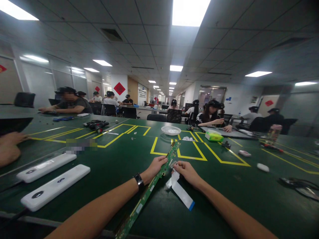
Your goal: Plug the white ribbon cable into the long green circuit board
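A long, narrow green circuit board point(147, 196) slants from the lower middle up towards the table's centre. My left hand point(157, 167) is closed round its upper part, thumb on the board's face. A white flat ribbon cable point(183, 192) with a blue end hangs down to the right of the board. The fingers of my right hand point(185, 171) pinch the cable's upper end, close beside the board's edge. Whether that end touches a connector on the board is too small to tell.
The green table point(224, 186) carries yellow tape outlines. Ahead are a white round basket point(171, 130) and a green tissue pack point(213, 135). Two white power strips point(56, 187) lie left; a white mouse-like object point(263, 167) and black cables point(300, 187) lie right. Co-workers sit around.
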